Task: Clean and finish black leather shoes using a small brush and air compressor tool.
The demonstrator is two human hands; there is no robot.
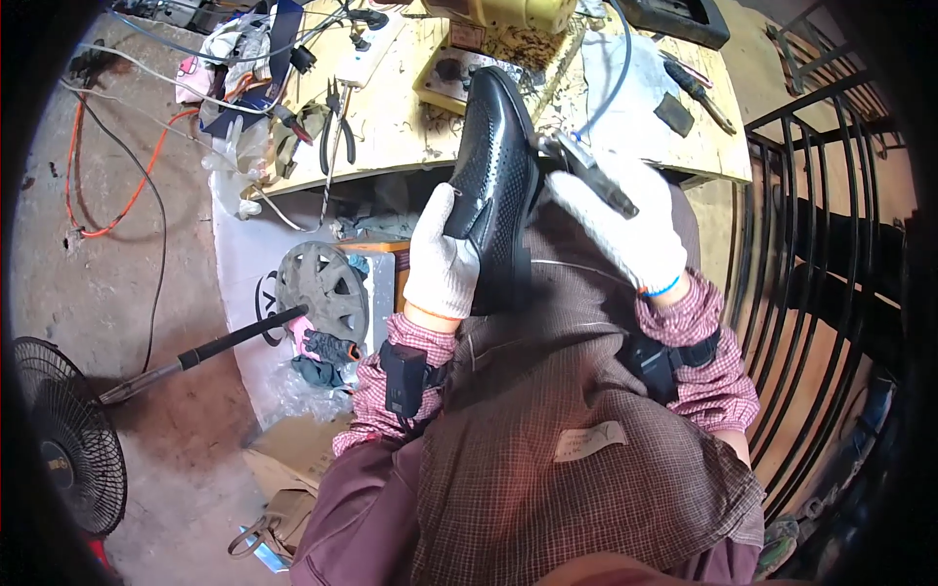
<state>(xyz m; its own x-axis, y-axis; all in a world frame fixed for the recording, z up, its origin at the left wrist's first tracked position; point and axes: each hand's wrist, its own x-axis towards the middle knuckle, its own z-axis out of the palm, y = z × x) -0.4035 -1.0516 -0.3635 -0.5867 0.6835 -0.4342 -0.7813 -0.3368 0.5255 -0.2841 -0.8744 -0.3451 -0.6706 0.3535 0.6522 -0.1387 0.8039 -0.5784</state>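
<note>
My left hand (441,256), in a white knit glove, is wrapped around the heel end of a black leather dress shoe (486,161). The shoe stands toe up, its upper patterned with small perforations and its sole edge turned to the right. In my gloved right hand (630,225) is a metal spray gun (594,176). Its front end is close to the shoe's sole edge; whether they touch I cannot tell. A blue hose (625,73) runs from near the gun toward the far edge. Part of the right fingers is hidden by the gun.
A worn wooden table (401,146) spans the far side, with a yellow machine (508,14), pliers (337,132) and a knife-like tool (696,93) on it. Black metal bars (816,225) rise at right. At left are a fan (68,439), loose cables and a cardboard box (293,449).
</note>
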